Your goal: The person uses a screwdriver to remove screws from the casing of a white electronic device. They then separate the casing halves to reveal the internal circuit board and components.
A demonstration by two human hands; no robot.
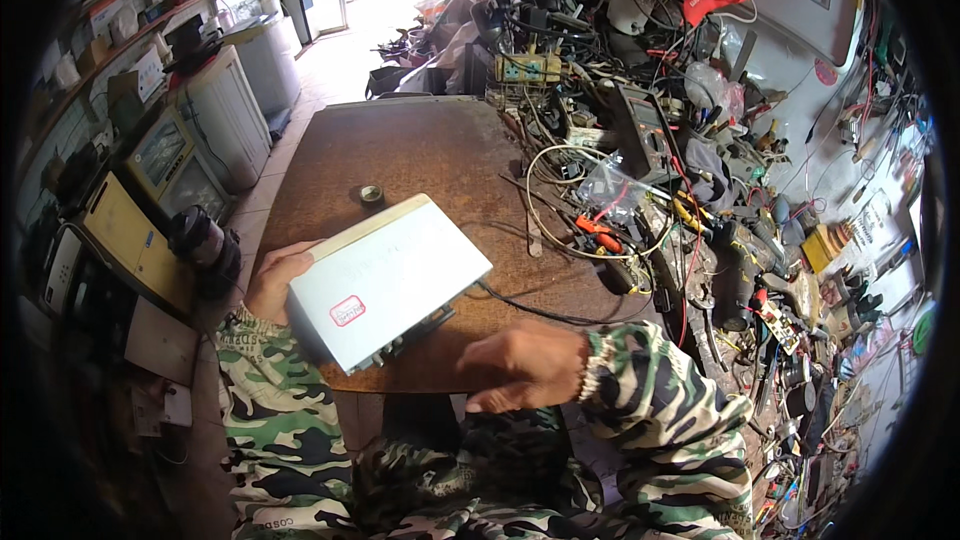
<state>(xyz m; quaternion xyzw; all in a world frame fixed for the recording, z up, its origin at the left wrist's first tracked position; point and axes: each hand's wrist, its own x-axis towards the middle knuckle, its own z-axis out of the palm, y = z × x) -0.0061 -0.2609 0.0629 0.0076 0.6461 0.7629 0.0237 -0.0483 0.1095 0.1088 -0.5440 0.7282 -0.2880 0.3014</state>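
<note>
A white box-shaped electrical device [395,280] with a cream edge panel is tilted over the brown table [440,145]. A red stamp-like label marks its top, and knobs or terminals stick out along its near right side. My left hand [283,275] grips the box by its left end; the fingers beneath are hidden. Just right of the box and apart from it, my right hand [530,362] hovers by the table's near edge, slightly blurred, thumb and fingers apart with nothing seen between them. A black cable [540,312] runs from beside the box toward the right.
A small round tin [372,196] stands beyond the box. Tangled wires, tools and parts crowd the right side, with a multimeter [648,130], a coiled pale cable [535,165] and red-handled clips [598,232]. Old appliances [222,115] line the left.
</note>
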